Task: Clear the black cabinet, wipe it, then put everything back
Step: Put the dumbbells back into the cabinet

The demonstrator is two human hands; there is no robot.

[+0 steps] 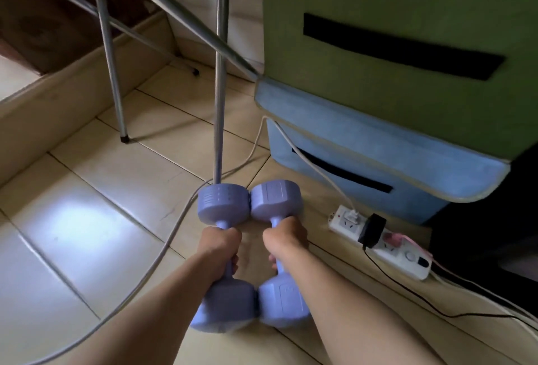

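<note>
Left dumbbell [224, 204] and right dumbbell [275, 198]: lilac, chunky heads on thin handles, lying parallel and side by side, with the far heads touching. Your left grip [222, 244] is clamped around the left dumbbell's handle, and your right grip [286, 236] around the right one's, fingers fully wrapped on both. Both weights sit low over the tiled floor [87, 219]; contact with it cannot be confirmed. A white power strip [378, 236] lies right of your right grip, and a blue fabric box [407, 161] stands beyond it.
</note>
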